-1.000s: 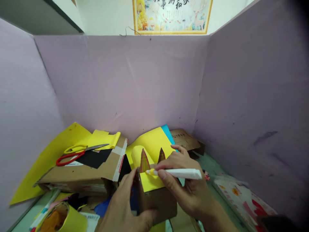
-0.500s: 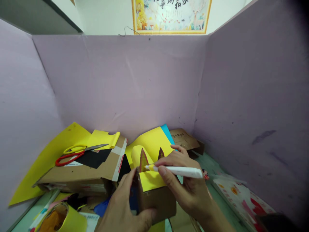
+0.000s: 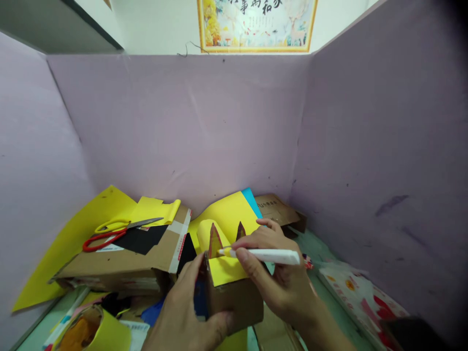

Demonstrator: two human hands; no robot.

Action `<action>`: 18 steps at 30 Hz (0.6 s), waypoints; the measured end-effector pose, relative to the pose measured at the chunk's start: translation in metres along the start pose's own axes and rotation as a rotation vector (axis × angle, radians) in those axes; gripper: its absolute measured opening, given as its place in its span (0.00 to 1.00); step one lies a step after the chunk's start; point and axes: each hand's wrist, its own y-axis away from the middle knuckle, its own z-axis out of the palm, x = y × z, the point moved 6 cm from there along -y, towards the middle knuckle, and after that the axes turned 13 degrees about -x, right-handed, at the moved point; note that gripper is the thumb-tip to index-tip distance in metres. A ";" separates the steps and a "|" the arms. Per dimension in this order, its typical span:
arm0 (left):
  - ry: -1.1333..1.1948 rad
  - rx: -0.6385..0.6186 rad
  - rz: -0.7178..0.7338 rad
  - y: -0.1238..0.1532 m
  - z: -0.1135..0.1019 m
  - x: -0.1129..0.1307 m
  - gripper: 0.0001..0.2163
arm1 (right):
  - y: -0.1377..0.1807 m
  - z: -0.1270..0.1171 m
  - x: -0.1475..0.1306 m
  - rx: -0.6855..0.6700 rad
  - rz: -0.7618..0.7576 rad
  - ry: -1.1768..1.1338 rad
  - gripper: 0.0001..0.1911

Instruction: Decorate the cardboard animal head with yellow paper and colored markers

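Note:
In front of me is a small cardboard box (image 3: 239, 304) with yellow paper (image 3: 227, 271) on its top. Two pointed ears stand up from it; the left ear (image 3: 215, 241) is yellowish inside with a dark reddish edge, and the right ear (image 3: 240, 230) is partly covered by my fingers. My left hand (image 3: 192, 312) grips the box's left side, thumb across the front. Pinched in my right hand (image 3: 272, 265) is a white marker (image 3: 276, 256) with a yellow tip. The tip is at the lower part of the left ear.
At left, scissors (image 3: 109, 236) with red and yellow handles lie on a large cardboard box (image 3: 120, 268). A yellow-covered cardboard tube (image 3: 113, 334) stands front left. Behind are yellow sheets (image 3: 234, 209). A plastic-wrapped packet (image 3: 360, 297) lies right, and purple-grey panels (image 3: 219, 122) enclose the table.
The whole view has shifted slightly, so things sit a little further left. The marker stays at the left ear, and both hands keep their holds.

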 end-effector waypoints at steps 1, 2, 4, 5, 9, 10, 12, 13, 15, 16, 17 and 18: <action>-0.018 0.003 -0.023 0.000 0.000 0.000 0.34 | 0.000 0.000 -0.001 -0.014 0.006 -0.002 0.05; -0.033 0.001 -0.036 0.001 0.000 0.000 0.34 | 0.001 -0.001 -0.001 -0.025 0.015 -0.008 0.05; -0.028 -0.017 -0.018 0.000 0.001 0.000 0.34 | 0.002 -0.007 0.000 -0.008 0.037 -0.024 0.05; -0.013 -0.025 -0.002 0.000 0.001 0.000 0.35 | 0.003 -0.013 0.001 0.032 0.052 -0.032 0.06; -0.001 0.013 -0.001 0.000 0.000 -0.006 0.35 | 0.013 -0.041 0.016 0.273 0.208 -0.075 0.05; -0.007 0.031 -0.005 0.000 -0.001 -0.008 0.34 | 0.015 -0.044 0.020 0.306 0.246 -0.081 0.05; -0.004 0.047 0.016 -0.001 -0.001 -0.009 0.33 | 0.020 -0.048 0.024 0.330 0.264 -0.065 0.05; 0.008 0.049 0.026 -0.001 -0.001 -0.010 0.32 | 0.021 -0.048 0.024 0.334 0.242 -0.036 0.06; 0.027 0.053 0.035 -0.001 -0.001 -0.011 0.33 | 0.023 -0.045 0.022 0.316 0.183 0.041 0.07; 0.031 0.057 0.026 -0.001 -0.002 -0.013 0.33 | 0.023 -0.042 0.022 0.302 0.161 0.072 0.08; 0.029 0.060 0.019 -0.002 -0.003 -0.014 0.34 | 0.023 -0.040 0.023 0.284 0.147 0.093 0.08; 0.025 0.060 0.017 -0.002 -0.004 -0.016 0.34 | 0.022 -0.037 0.024 0.264 0.137 0.101 0.08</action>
